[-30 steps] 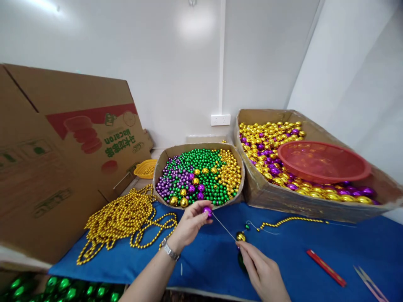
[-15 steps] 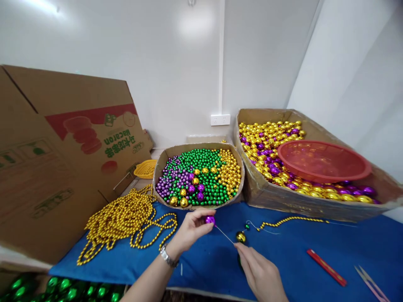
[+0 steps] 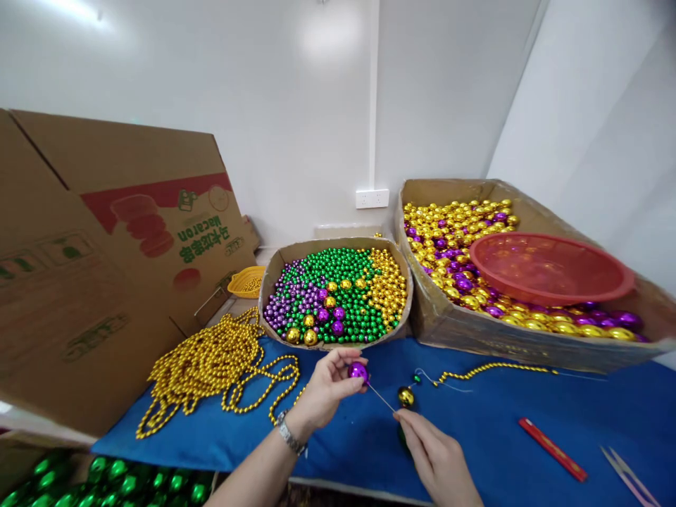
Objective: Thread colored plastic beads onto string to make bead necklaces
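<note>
Between the thumb and fingers of my left hand is a shiny purple bead. A thin, straight needle-like rod runs from that bead down to my right hand, which pinches its lower end. Just beyond my right fingertips lies a large gold bead, and a small green bead is beside it on a loose thread. A dark green bead is partly hidden behind my right hand. A string of small gold beads stretches to the right across the blue cloth.
A box of green, purple and gold beads stands ahead. At right, a larger box holds gold and purple beads under a red basin. Gold bead strings are heaped left. A red case and snips lie right.
The purple bead shows more fully at my left fingertips, and the fingers have shifted slightly around it. My right hand keeps its pinch on the rod. The whole view has shifted slightly.
</note>
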Action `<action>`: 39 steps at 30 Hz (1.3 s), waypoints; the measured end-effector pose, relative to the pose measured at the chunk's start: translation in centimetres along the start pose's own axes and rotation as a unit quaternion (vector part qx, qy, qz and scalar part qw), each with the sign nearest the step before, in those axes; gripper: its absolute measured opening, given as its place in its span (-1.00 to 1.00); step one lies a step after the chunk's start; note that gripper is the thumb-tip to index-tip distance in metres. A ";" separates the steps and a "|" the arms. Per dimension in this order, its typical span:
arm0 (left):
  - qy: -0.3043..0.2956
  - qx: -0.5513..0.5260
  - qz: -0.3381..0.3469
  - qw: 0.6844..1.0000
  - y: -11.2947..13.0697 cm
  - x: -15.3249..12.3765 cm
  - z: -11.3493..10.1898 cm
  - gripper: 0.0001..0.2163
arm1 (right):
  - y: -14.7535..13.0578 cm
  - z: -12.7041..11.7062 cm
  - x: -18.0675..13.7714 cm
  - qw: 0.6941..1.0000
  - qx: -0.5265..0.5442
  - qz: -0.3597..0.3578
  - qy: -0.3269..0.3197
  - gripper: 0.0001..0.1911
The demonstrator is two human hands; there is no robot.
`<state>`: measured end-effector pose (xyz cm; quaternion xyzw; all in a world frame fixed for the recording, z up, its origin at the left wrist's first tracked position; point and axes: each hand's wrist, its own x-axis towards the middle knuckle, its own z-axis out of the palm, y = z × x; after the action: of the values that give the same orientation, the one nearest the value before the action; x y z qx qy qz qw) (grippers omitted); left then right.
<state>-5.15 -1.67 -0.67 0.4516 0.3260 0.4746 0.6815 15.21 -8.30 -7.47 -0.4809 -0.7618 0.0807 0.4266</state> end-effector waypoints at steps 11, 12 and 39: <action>-0.035 0.150 0.025 0.988 -0.1 0.1 -0.2 -0.61 | -0.1 0.6 -0.1 1.000 -0.011 0.006 0.014 -0.67; -0.023 0.212 0.058 0.975 0.4 0.5 -0.6 -0.64 | 0.0 0.6 -0.1 1.000 -0.014 0.004 0.016 -0.67; -0.001 -0.005 -0.026 1.000 1.6 3.6 -1.5 -0.73 | -0.3 -0.4 0.4 0.995 -0.049 -0.014 0.087 -0.70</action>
<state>-5.77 2.43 0.18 0.4404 0.3344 0.4582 0.6959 15.22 -8.27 -6.86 -0.4951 -0.7319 -0.0045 0.4682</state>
